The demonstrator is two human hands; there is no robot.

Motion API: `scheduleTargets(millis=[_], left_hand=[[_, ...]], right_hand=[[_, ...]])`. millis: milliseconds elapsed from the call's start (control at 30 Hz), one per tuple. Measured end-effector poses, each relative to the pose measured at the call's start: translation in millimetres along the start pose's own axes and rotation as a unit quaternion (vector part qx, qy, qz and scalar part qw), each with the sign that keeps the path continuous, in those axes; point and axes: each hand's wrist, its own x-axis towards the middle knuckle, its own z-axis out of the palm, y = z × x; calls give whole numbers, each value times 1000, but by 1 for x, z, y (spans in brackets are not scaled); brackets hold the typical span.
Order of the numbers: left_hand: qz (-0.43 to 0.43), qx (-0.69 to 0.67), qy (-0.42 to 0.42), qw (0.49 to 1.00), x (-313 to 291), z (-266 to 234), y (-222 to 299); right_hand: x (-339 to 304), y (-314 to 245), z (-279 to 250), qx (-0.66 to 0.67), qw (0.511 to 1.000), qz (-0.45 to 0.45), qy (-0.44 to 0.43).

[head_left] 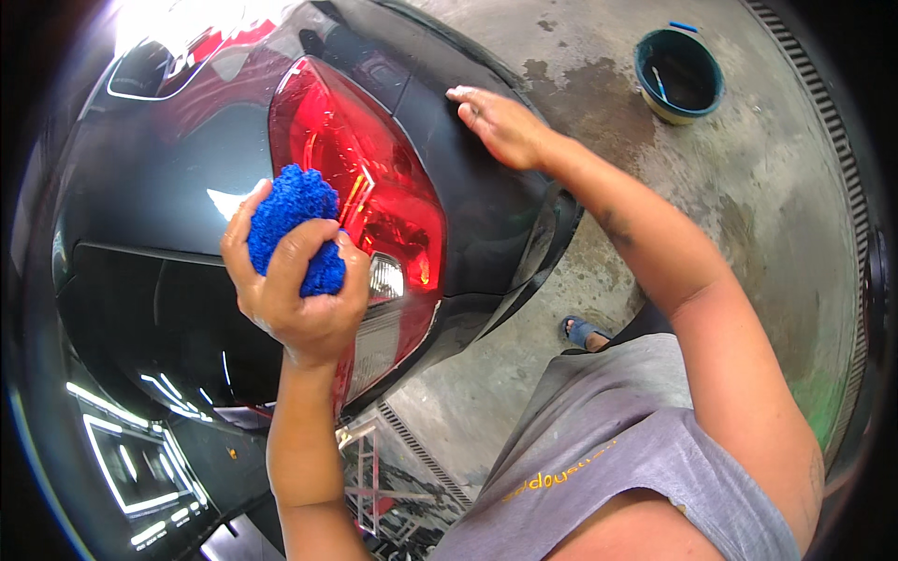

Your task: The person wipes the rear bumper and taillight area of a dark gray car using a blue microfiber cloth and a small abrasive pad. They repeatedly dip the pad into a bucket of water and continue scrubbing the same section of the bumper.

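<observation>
My left hand (304, 304) grips a fluffy blue microfiber wash sponge (288, 220), fingers wrapped round its sides. The sponge is over the inner edge of a red tail light (398, 210) on a dark grey car (178, 178). On the far side of that light, my right hand (503, 129) lies with fingers stretched out on the rear side panel (458, 178). It holds nothing, and its fingertips look whitish and wet. Water drops and shine show on the lens and paint around it.
A dark teal bucket (640, 79) with a thin blue-and-white tool inside stands at the far right, a small blue item (684, 27) beside it. Wet patches mark the concrete floor (599, 112). A sandalled foot (586, 333), drain grates (421, 453) and a metal frame (365, 477) are lower down.
</observation>
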Motion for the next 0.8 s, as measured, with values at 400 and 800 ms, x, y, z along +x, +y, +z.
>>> scheduleTargets(millis=[400, 800], left_hand=[[67, -47, -30, 996, 13, -27, 18], [200, -16, -38, 979, -55, -85, 3]], right_hand=[[-294, -111, 168, -165, 979, 72, 98], [-300, -124, 190, -108, 970, 155, 154]])
